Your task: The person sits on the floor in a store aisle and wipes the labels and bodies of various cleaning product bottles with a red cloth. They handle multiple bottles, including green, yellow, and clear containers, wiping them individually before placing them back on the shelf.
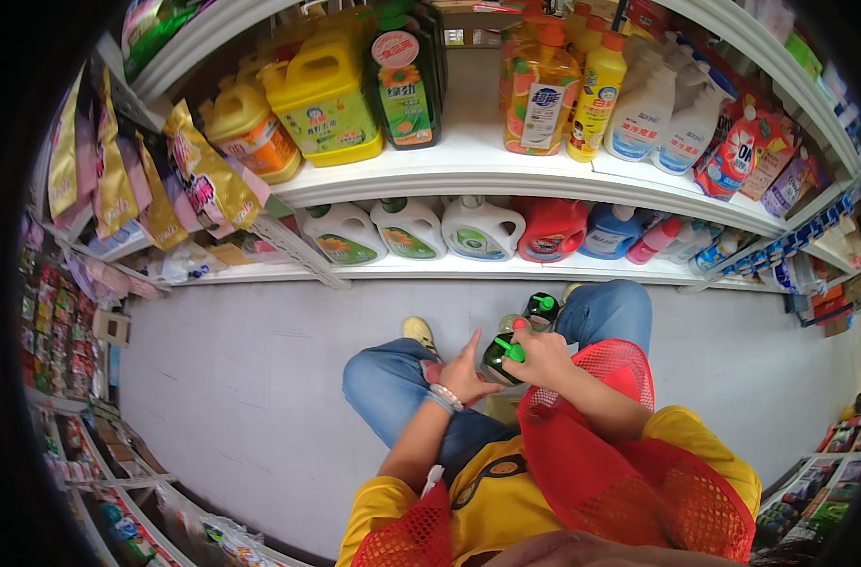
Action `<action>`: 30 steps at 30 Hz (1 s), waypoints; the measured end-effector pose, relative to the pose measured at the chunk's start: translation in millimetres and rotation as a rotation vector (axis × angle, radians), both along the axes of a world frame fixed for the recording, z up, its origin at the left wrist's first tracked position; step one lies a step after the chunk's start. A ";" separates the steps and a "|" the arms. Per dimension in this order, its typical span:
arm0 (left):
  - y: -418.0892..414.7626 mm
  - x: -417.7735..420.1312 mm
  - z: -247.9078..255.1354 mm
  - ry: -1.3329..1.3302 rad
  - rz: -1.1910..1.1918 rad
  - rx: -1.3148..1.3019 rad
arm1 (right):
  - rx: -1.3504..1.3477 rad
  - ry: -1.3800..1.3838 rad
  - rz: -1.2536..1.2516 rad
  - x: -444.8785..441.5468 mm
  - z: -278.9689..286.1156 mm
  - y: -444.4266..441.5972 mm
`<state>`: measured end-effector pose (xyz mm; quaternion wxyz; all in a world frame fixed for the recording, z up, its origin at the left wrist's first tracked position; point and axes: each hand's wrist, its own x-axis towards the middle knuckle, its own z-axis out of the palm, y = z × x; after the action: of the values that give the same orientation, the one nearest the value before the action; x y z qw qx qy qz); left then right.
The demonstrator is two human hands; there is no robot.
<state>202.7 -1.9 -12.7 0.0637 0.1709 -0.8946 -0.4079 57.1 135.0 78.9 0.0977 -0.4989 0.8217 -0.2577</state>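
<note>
My right hand [543, 358] grips the bright green pump head of a dark green bottle [500, 370] low between my knees. Beside that bottle is my left hand [462, 372], its thumb and index finger spread towards it. A reddish cloth [432, 370] shows on both sides of the left hand and appears to be held under the palm; the curled fingers are hidden. Just beyond stand another dark bottle with a green pump [543, 306] and a clear bottle with a red top [519, 324], partly covered by my right hand.
Ahead, a white shelf [466, 166] carries yellow jugs [324, 99], dish-soap bottles and spray bottles. White detergent jugs [409, 230] and a red jug [552, 230] line the lower shelf. Gold pouches [207, 170] hang at left. Grey floor [246, 397] surrounds me; stocked shelves stand behind on both sides.
</note>
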 end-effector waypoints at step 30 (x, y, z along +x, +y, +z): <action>119.2 -25.3 -48.5 0.109 0.445 0.130 | -0.050 -0.124 -0.040 -3.8 -35.3 48.4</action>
<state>177.3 117.3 -61.2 0.1892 0.3452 -0.8020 -0.4492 53.3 183.4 43.6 0.1308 -0.4678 0.8171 -0.3105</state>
